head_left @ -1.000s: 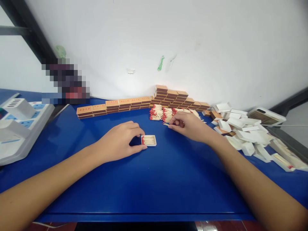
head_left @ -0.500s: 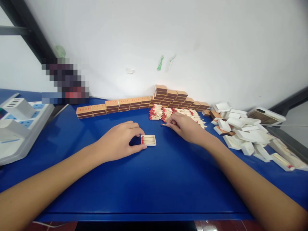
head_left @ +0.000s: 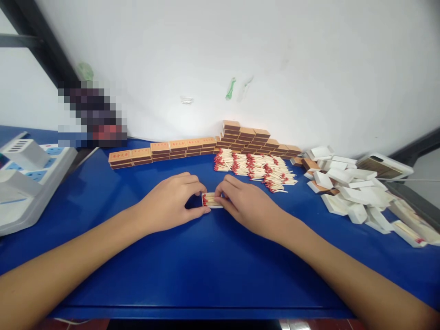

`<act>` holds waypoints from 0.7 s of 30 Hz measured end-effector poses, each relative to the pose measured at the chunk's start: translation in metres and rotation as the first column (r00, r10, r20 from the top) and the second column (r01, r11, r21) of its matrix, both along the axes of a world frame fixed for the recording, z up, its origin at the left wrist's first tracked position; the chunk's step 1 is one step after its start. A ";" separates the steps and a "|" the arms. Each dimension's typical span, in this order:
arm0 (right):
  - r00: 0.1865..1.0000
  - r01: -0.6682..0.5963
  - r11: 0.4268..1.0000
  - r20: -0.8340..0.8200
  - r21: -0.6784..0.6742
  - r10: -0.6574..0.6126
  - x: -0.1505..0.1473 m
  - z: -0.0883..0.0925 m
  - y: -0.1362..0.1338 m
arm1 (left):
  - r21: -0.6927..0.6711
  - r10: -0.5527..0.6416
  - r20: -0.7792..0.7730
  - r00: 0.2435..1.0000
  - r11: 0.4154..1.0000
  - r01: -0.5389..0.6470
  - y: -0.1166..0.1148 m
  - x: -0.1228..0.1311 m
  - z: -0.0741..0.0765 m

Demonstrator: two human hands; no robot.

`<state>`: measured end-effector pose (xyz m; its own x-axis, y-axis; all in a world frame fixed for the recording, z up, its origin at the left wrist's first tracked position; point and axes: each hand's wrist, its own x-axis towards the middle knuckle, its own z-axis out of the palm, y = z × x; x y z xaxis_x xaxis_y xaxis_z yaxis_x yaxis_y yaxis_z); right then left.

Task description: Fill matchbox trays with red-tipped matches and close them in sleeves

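A small white matchbox tray (head_left: 216,207) lies on the blue table, holding red-headed matches (head_left: 209,200). My left hand (head_left: 172,199) pinches the tray's left end between thumb and fingers. Over its right end, the fingertips of my right hand (head_left: 250,206) are pressed together at the match sticks, covering that end. The match pinched in them mostly merges with those in the tray. Behind my right hand lie several rows of loose matches (head_left: 256,167), heads mostly to the left.
Closed matchboxes (head_left: 160,149) line the wall, stacked higher at the centre (head_left: 245,137). At right is a heap of white trays (head_left: 357,183), a tray with matches (head_left: 409,233) and a phone-like object (head_left: 385,166). A white power strip (head_left: 44,192) stands at left.
My right hand has moved from the loose matches, left and toward me, to the tray, bringing a match. My left hand has stayed at the tray's left end.
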<state>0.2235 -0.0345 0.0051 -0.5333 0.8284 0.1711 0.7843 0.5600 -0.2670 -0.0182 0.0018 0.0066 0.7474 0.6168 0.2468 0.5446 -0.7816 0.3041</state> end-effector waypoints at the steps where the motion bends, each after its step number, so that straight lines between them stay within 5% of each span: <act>1: 1.000 -0.001 1.000 0.010 -0.006 0.001 -0.002 -0.001 -0.001 | 0.004 -0.002 0.001 1.000 1.000 0.002 0.000 0.000 0.000; 8: 0.990 -0.043 0.999 -0.136 -0.010 0.042 0.019 0.014 0.006 | -0.019 0.000 0.001 1.000 1.000 0.000 -0.001 0.000 0.003; 12: 0.985 0.160 0.985 0.053 0.059 -0.163 0.065 0.030 0.028 | -0.037 0.006 -0.004 1.000 0.999 -0.006 -0.001 -0.001 0.002; 15: 0.946 0.275 0.959 0.199 -0.071 -0.257 0.095 0.033 0.041 | -0.042 0.015 -0.012 1.000 0.999 -0.016 0.000 -0.001 0.001; 21: 0.946 0.276 0.958 0.199 -0.080 -0.256 0.101 0.027 0.046 | -0.033 0.012 -0.015 1.000 0.999 -0.013 -0.002 0.000 0.004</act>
